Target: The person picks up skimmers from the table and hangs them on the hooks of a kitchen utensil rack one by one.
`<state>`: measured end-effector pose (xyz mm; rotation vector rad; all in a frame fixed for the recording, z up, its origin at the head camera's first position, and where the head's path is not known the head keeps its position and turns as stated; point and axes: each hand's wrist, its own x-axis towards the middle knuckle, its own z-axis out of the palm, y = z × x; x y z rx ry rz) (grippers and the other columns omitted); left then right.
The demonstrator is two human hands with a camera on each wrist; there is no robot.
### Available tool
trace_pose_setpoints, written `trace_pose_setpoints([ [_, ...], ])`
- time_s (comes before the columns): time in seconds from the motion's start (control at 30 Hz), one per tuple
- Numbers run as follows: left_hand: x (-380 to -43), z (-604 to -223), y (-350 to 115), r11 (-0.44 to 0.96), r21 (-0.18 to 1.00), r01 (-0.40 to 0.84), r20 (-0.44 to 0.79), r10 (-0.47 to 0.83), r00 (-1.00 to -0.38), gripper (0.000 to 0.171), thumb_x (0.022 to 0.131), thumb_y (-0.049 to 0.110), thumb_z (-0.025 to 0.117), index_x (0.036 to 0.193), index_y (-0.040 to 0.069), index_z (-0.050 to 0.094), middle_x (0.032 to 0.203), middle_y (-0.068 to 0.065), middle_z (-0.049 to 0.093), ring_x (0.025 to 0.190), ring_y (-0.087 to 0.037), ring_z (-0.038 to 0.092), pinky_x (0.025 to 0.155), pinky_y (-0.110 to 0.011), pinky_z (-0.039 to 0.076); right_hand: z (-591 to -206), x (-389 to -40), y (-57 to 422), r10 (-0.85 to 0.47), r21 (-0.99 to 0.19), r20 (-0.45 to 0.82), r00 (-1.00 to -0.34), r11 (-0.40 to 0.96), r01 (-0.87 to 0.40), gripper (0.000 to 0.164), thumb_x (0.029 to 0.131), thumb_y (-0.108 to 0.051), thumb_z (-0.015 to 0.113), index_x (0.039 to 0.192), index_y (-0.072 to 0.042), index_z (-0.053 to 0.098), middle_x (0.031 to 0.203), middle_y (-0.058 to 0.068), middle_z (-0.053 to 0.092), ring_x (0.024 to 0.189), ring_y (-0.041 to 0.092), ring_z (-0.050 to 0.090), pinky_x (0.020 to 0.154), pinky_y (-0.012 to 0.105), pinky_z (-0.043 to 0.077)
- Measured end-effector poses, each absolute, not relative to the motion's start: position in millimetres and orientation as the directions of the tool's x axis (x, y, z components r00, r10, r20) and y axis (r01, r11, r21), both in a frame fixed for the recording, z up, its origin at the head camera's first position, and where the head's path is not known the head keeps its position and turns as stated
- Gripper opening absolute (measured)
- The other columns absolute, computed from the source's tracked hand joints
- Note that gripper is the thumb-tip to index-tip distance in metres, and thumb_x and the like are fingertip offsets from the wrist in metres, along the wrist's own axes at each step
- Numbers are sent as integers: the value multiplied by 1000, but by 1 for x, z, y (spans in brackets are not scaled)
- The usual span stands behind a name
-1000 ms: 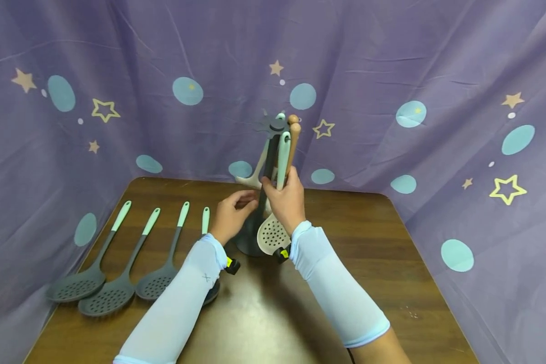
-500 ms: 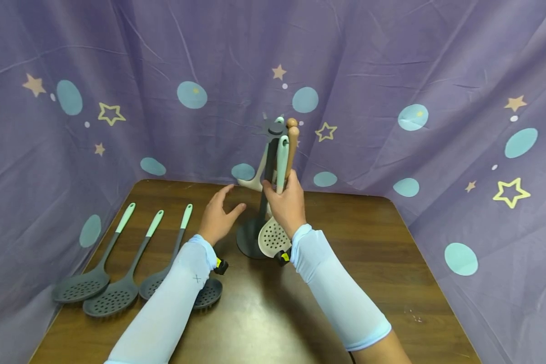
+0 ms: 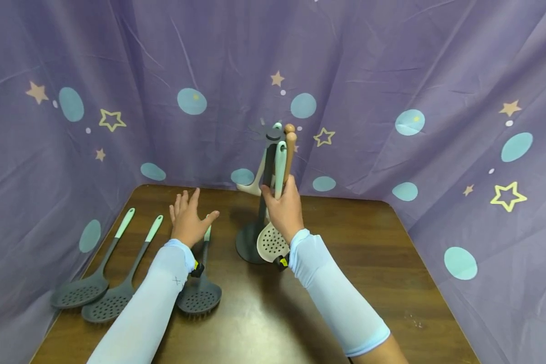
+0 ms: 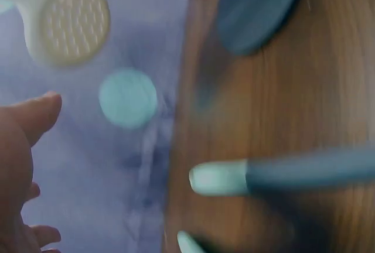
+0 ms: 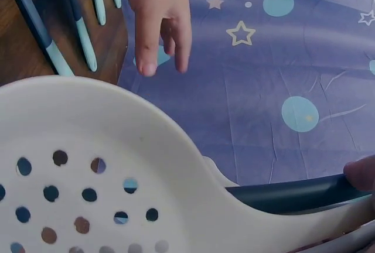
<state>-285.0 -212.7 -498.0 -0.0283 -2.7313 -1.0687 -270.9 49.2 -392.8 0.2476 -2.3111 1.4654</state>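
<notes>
1. Dark skimmers [image 3: 200,297] lie on the table [image 3: 346,288], left of the stand [image 3: 269,164].
2. Left hand [image 3: 188,221]: fingers spread, in the air near the skimmers' handles.
3. Right hand [image 3: 285,212]: gripping the pale skimmer [image 3: 272,241] by its handle, head down, against the stand's pole.
4. Wooden handles [image 3: 290,145] rise just behind.
5. Curtain [image 3: 364,156] beyond.

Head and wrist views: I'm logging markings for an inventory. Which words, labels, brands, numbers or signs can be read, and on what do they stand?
"x": a small mark on the left sleeve; letter or plain cross, I cannot tell.
Left wrist device and right wrist device: yellow patches too small to read.
White skimmer, dark skimmers, utensil stand, purple curtain: no readable text.
</notes>
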Motion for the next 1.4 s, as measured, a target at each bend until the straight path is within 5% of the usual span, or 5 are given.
trace_pose_setpoints([
  [0.57, -274, -536, -340, 771, 554, -314, -21, -364, -931, 67, 105, 17, 49, 159, -9, 18, 153, -49, 17, 144, -67, 9, 118, -74, 3, -406, -264, 53, 41, -848, 379, -924, 415, -330, 43, 103, -27, 68, 133, -7, 45, 104, 11, 60, 94, 28, 60, 89, 46, 52],
  [0.9, -256, -551, -376, 742, 487, -461, -118, -467, -876, 84, 100, 14, 58, 158, -14, 4, 144, -52, 22, 132, -69, 25, 105, -76, 30, -407, -266, 54, 54, -848, 394, -918, 407, -340, 44, 102, -27, 68, 134, -7, 45, 105, 12, 62, 93, 28, 61, 88, 46, 53],
  [1.17, -257, -538, -384, 774, 411, -482, -141, -468, -872, 59, 100, 17, 62, 130, -27, 38, 123, -50, 41, 113, -67, 45, 83, -70, 49, -403, -266, 52, 66, -837, 405, -912, 429, -341, 42, 102, -28, 69, 132, -8, 46, 105, 11, 64, 94, 29, 63, 88, 49, 53],
  [1.4, -262, -542, -401, 822, 378, -426, -105, -419, -902, 28, 88, 3, 57, 100, -22, 57, 93, -41, 61, 84, -53, 64, 57, -54, 53, -401, -268, 49, 56, -835, 413, -909, 423, -353, 41, 102, -28, 69, 130, -8, 46, 104, 11, 64, 94, 28, 64, 88, 48, 53],
])
